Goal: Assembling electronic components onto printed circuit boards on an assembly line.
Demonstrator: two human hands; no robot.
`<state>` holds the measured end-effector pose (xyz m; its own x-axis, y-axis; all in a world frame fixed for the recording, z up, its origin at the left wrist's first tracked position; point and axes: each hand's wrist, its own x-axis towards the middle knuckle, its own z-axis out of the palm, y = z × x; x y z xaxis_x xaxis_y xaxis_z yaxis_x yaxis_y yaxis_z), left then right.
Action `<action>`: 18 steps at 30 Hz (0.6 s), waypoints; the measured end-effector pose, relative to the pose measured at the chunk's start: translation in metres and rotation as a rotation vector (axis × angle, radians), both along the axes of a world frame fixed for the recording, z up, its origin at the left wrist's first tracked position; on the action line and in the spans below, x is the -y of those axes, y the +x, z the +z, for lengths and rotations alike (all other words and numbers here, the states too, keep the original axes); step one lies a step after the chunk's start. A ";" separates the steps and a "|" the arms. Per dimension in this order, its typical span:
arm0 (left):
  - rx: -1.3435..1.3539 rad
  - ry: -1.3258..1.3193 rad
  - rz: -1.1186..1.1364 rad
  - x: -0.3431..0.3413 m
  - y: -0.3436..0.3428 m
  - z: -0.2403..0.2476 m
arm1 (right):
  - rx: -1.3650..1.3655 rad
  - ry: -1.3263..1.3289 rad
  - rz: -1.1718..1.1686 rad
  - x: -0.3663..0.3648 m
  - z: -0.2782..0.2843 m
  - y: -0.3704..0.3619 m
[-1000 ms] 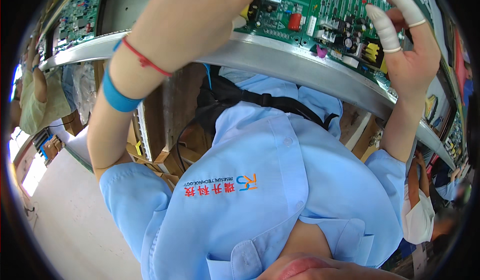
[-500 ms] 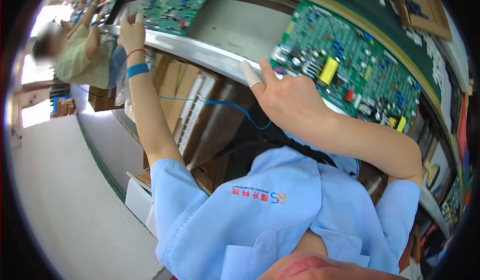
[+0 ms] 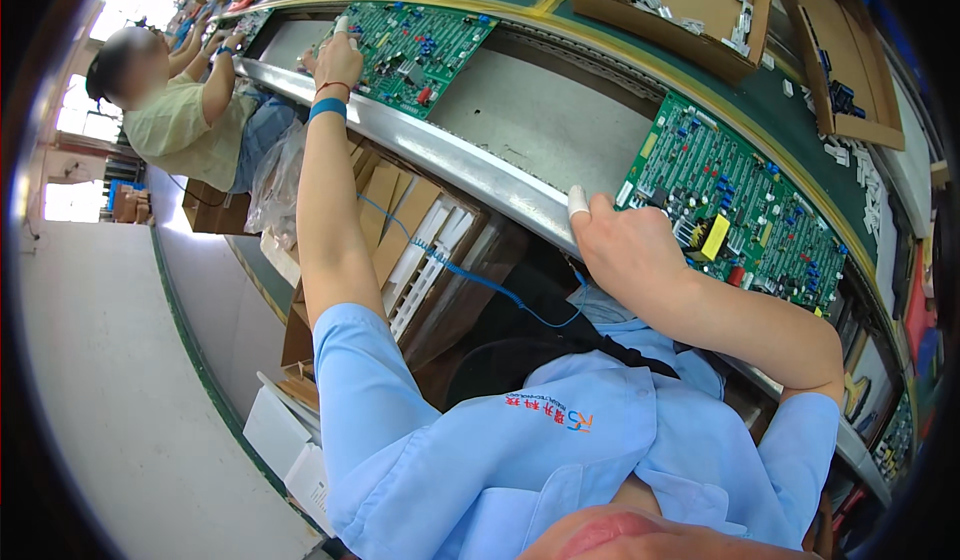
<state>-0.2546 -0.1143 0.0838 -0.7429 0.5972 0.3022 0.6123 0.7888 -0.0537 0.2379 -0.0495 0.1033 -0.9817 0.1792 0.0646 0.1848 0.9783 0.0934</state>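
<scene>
My left hand [image 3: 337, 62] reaches far forward to the near left side of a green circuit board [image 3: 425, 45], its fingers apart at the board's edge. A white cover is on one of its fingertips. My right hand [image 3: 632, 245] is at the near left corner of a second circuit board [image 3: 735, 195], partly hiding that board. Its thumb, also white-tipped, lies by the metal rail [image 3: 480, 165]; its forefinger is slightly apart and its other fingers are hidden. Both boards are full of small parts; the right one has a yellow block [image 3: 711, 238]. A blue wrist strap [image 3: 327, 109] circles my left wrist.
A thin blue cord [image 3: 480, 280] hangs below the rail. Cardboard trays [image 3: 690, 45] with white parts stand on the green bench beyond the track. Another person [image 3: 190, 130] works further along at the left. Boxes and white racks [image 3: 430, 250] stand under the track.
The view has shifted, so boards and rail appear further right and lower. My left hand now overlaps its board's edge. My right thumb and forefinger are closer together.
</scene>
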 end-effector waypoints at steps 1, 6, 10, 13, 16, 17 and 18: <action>0.000 0.003 -0.016 -0.008 -0.007 -0.003 | 0.012 -0.020 0.006 -0.002 0.002 0.002; 0.024 -0.219 -0.024 -0.040 -0.070 -0.035 | 0.081 -0.161 -0.046 -0.010 0.000 0.001; -0.035 -0.367 -0.318 -0.017 -0.184 -0.089 | -0.004 -0.276 -0.074 -0.015 -0.020 0.000; 0.087 -0.123 -0.175 0.007 -0.273 -0.091 | -0.024 -0.201 -0.084 -0.014 -0.033 -0.005; -0.010 -0.227 -0.247 0.018 -0.312 -0.098 | 0.019 -0.202 -0.151 -0.016 -0.040 -0.005; 0.057 -0.164 -0.244 -0.001 -0.305 -0.105 | 0.040 -0.192 -0.198 -0.017 -0.042 -0.009; 0.073 -0.155 -0.270 -0.008 -0.296 -0.115 | 0.031 -0.193 -0.240 -0.018 -0.050 -0.009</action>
